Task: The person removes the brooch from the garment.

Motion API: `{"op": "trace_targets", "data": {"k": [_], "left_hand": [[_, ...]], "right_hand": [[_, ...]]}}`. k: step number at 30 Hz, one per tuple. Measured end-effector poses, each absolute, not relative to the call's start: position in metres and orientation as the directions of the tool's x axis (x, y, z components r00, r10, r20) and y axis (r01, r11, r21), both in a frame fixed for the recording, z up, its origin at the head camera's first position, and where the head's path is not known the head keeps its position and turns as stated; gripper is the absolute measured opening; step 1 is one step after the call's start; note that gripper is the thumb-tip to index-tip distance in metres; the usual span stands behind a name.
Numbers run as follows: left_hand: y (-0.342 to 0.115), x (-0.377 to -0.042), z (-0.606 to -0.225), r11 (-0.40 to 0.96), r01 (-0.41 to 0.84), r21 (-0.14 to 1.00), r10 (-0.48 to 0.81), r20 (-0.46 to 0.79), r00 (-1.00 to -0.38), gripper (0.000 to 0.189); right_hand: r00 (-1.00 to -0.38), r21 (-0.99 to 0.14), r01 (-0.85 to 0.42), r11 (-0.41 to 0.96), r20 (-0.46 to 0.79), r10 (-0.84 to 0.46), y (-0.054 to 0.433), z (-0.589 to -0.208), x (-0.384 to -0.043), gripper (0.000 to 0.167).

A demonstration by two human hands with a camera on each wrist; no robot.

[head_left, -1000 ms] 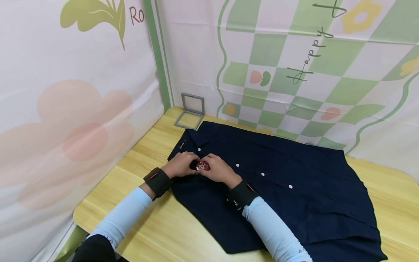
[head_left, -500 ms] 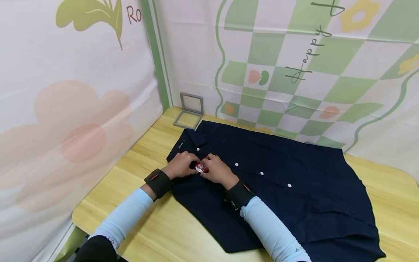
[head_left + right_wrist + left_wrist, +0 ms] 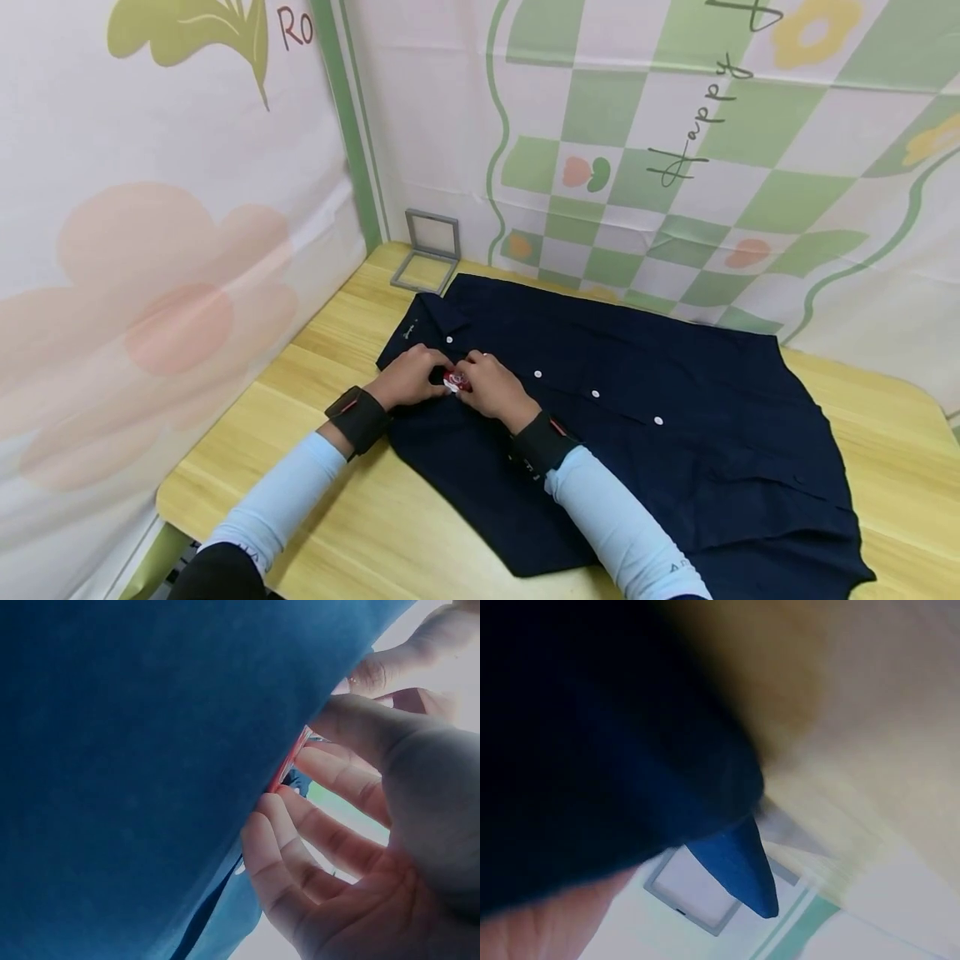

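Observation:
A small round red badge (image 3: 457, 382) with a white printed figure lies against the left front of a navy shirt (image 3: 675, 492). My left hand (image 3: 408, 377) curves its thumb and index finger around the badge's left edge, over the cloth. From the other side my right hand (image 3: 495, 386) pinches the badge with curled fingers. In the right wrist view, the badge's red edge (image 3: 289, 761) shows between right-hand fingers (image 3: 337, 780) and the cloth. The back of the badge is hidden. Dark cloth (image 3: 615, 765) covers most of the left wrist view.
The shirt lies spread over a light wooden table (image 3: 300, 375), white buttons facing up. Behind its collar stands an opened grey square frame (image 3: 433, 235). Printed fabric walls (image 3: 420, 100) enclose the table's left and back sides.
The badge has tilted slightly between the fingers, and the right hand has shifted a little around it. The whole head view has drifted slightly; the shirt stays spread in place.

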State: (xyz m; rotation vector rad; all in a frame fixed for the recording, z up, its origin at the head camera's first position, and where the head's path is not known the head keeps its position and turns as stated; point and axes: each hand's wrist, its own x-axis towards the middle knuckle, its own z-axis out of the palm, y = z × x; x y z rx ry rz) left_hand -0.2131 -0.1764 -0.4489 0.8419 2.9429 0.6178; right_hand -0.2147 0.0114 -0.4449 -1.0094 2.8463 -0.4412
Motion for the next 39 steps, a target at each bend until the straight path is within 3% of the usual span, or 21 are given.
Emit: {"op": "trace_targets", "data": {"k": [11,20,33,39], "left_hand": [[-0.177,-0.219,-0.445,0.766,0.488,0.419,0.534,0.006,-0.845,0.035],[-0.175,-0.219,-0.445,0.751,0.511,0.419,0.546,0.042,-0.837,0.031],[-0.174,-0.22,-0.448,0.72,0.602,0.346,0.597,0.133,-0.791,0.019],[-0.174,-0.222,-0.449,0.711,0.604,0.359,0.593,0.153,-0.79,0.017]], "right_hand": [[-0.739,-0.279,-0.655,0.702,0.048,-0.671,0.013,-0.445,-0.213,0.031],[-0.706,-0.412,-0.664,0.624,0.072,-0.704,0.019,-0.449,-0.216,0.028],[-0.71,-0.37,-0.675,0.639,0.086,-0.699,0.02,-0.446,-0.214,0.027],[-0.732,-0.423,-0.637,0.644,0.071,-0.677,0.022,-0.448,-0.215,0.026]]}}
